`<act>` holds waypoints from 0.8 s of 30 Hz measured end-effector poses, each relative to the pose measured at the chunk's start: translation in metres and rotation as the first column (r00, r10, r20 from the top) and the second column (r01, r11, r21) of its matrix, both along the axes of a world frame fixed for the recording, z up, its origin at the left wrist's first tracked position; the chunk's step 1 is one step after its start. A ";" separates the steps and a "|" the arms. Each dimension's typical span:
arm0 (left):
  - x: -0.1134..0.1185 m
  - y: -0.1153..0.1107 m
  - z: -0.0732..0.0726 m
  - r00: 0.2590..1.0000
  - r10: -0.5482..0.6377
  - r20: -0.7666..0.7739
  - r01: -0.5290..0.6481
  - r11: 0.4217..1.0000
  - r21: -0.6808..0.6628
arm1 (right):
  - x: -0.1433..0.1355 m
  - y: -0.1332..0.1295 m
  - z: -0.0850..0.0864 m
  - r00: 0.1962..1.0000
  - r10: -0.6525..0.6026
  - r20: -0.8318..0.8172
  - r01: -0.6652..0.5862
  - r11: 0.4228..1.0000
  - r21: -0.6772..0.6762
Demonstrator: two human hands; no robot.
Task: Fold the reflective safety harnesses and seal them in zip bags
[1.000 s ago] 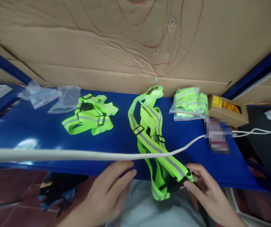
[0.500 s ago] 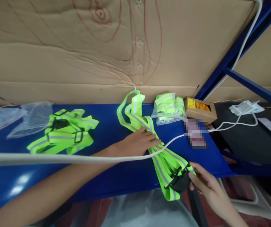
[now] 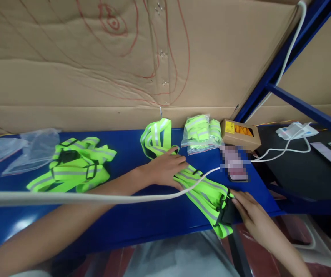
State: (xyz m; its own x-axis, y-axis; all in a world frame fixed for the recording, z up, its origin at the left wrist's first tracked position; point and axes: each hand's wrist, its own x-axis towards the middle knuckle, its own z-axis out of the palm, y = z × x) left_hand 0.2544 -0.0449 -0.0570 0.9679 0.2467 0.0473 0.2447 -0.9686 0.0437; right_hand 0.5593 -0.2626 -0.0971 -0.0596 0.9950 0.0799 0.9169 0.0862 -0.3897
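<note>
A neon yellow-green reflective strap harness [image 3: 205,194] with grey stripes lies bunched lengthwise across the blue table. My left hand [image 3: 165,168] is closed over its middle, fingers across the straps; the looped far end spreads out beyond it. At the near right end, my right hand [image 3: 250,209] pinches the straps beside a black plastic piece [image 3: 227,211], its fingertips partly hidden. This end reaches the table's front edge. To the left rests a second reflective harness [image 3: 73,165], loosely folded, with black buckles showing.
A clear bag of packed straps [image 3: 201,132] stands at the back, beside a cardboard box [image 3: 240,134] with orange contents. Clear plastic bags [image 3: 31,150] lie at left. A white cable [image 3: 96,198] crosses in front of my left arm. A phone [image 3: 236,167] lies right, partly pixelated.
The black piece and the near strap end have shifted right and slightly up with my right hand. The straps between my hands look straighter. The view has moved slightly.
</note>
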 end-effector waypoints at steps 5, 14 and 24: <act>-0.031 -0.001 0.017 0.992 0.107 -0.071 -0.104 0.994 0.039 | 0.004 0.004 -0.007 0.999 0.039 0.014 -0.039 0.999 0.033; -0.048 0.016 0.012 0.958 0.267 -0.100 -0.270 0.963 -0.014 | -0.033 0.011 0.027 0.989 -0.070 0.130 0.036 0.968 0.250; -0.079 0.023 0.017 0.948 0.278 -0.157 -0.306 0.931 -0.201 | -0.059 0.047 0.017 0.955 0.174 0.240 -0.232 0.943 0.237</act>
